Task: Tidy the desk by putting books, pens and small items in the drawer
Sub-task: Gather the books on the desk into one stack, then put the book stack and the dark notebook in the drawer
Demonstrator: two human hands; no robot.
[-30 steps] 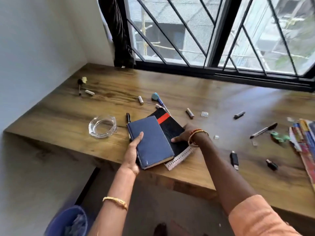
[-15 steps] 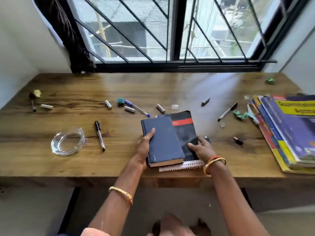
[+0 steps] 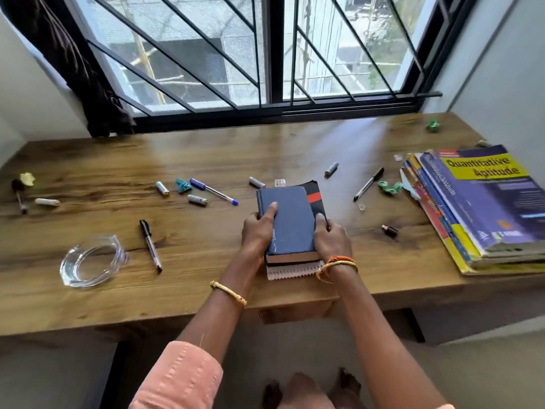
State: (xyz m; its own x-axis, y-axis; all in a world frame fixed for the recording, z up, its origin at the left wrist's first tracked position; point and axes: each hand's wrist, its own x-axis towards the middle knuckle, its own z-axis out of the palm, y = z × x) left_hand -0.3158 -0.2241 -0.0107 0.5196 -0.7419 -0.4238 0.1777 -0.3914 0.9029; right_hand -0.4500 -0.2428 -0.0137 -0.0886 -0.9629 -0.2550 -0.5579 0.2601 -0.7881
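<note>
A dark blue book [image 3: 290, 219] lies on top of a black book with a red stripe [image 3: 315, 195] and a spiral notebook [image 3: 295, 272], stacked at the desk's front middle. My left hand [image 3: 258, 231] grips the stack's left side, thumb on the blue cover. My right hand [image 3: 332, 239] grips its right side. Pens [image 3: 151, 245] [image 3: 368, 183] [image 3: 213, 191], batteries [image 3: 197, 199] [image 3: 162, 188] and small bits lie scattered on the wooden desk [image 3: 206, 278]. A drawer front [image 3: 295, 315] shows under the desk edge below my hands.
A glass ashtray [image 3: 91, 262] sits front left. A pile of large textbooks [image 3: 483, 208] fills the right end. Crumpled green scraps [image 3: 390, 187] [image 3: 433, 125] lie near it, a small dark bottle [image 3: 390, 231] beside my right hand. The barred window [image 3: 265, 54] backs the desk.
My hands squared the blue book over the black book and notebook into one stack, and both now clasp its sides. The view has shifted to the right and closer.
</note>
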